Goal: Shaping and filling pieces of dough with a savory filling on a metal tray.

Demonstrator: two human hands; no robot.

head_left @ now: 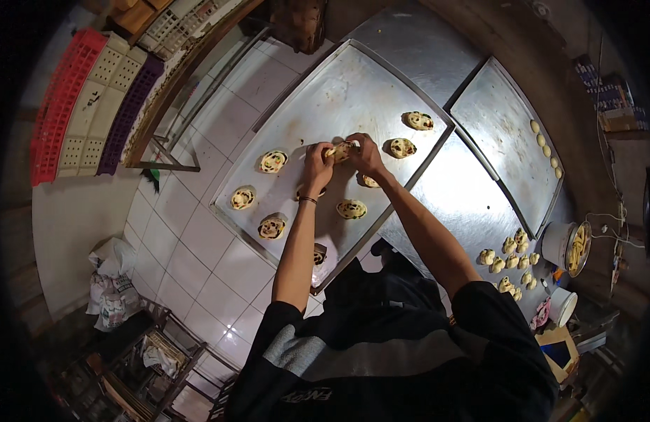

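Note:
Both hands meet over a large metal baking tray (pixel 325 84), around a dough piece (pixel 339 152) with dark and coloured bits in it. My left hand (pixel 318 167) grips its left side, a thin dark band around the wrist. The right side is held by the fingers of my right hand (pixel 367 156). Several similar filled dough rounds lie on the tray, among them one (pixel 273 162) left of my left hand and one (pixel 403 148) right of my right hand. My forearms partly cover other rounds near the tray's near side.
To the right, a second metal tray (pixel 490 105) carries a row of small smooth dough balls (pixel 541 139). Several plain dough pieces (pixel 512 261) sit on the metal table (pixel 451 190). Beyond them stand a tub (pixel 558 246) and a white bucket (pixel 564 307). Plastic crates (pixel 103 105) are stacked far left.

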